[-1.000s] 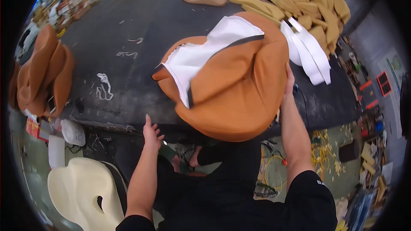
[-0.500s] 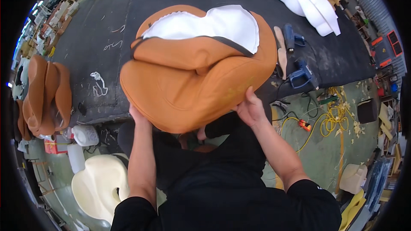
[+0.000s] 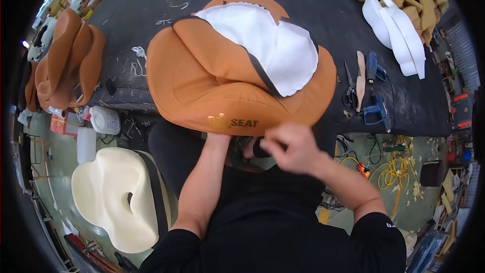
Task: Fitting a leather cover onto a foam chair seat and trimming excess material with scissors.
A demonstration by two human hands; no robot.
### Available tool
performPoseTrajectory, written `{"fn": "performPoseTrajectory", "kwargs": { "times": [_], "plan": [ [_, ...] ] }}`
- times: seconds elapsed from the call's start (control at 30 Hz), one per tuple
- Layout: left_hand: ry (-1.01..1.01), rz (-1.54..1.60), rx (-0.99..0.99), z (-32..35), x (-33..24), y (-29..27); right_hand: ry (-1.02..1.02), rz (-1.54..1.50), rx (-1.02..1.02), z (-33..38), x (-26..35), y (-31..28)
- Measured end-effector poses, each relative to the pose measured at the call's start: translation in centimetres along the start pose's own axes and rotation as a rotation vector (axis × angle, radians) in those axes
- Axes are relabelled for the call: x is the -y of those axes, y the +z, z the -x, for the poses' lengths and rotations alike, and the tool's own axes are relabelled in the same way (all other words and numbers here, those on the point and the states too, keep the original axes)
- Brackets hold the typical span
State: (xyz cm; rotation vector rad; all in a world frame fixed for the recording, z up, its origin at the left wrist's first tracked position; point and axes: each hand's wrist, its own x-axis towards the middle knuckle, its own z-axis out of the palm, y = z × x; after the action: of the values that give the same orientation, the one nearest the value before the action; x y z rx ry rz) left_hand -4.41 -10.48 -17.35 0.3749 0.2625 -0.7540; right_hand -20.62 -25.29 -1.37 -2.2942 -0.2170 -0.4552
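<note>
An orange-brown contoured seat cushion (image 3: 187, 83) rests at the front edge of the black-covered table, overhanging it toward me. Across its top lies a loose orange flap with dark edging and a white fabric lining (image 3: 278, 53). Dark and yellowish printed marks show on its near side. My left hand (image 3: 219, 139) supports that near side from below; its fingers are hidden under the cushion. Just in front of the near edge, right of the print, my right hand (image 3: 295, 147) is curled closed and slightly blurred. What its fingers hold, if anything, is hidden.
Scissors (image 3: 349, 88), a wooden-looking tool (image 3: 360, 78) and two blue heat guns (image 3: 375, 114) lie to the right. White pieces (image 3: 396, 33) are behind them. More orange-brown cushions (image 3: 68, 63) stand left. A cream foam seat (image 3: 108, 199) and yellow cable (image 3: 394, 172) are below table height.
The cushion has turned, bringing its printed side toward me. My left hand has shifted right, underneath it. My right hand has left the cushion's right side and curled closed near the front edge.
</note>
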Motion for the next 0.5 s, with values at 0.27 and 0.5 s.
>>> {"fn": "performPoseTrajectory", "kwargs": {
  "times": [0.27,0.5],
  "plan": [
    [-0.007,0.102,0.055,-0.8,-0.9,0.2,0.483,0.282,0.298,-14.6,-5.6,-0.5],
    [0.009,0.166,0.051,0.2,-1.9,2.8,0.401,0.343,0.292,-19.7,-6.0,0.7]
  ]
}}
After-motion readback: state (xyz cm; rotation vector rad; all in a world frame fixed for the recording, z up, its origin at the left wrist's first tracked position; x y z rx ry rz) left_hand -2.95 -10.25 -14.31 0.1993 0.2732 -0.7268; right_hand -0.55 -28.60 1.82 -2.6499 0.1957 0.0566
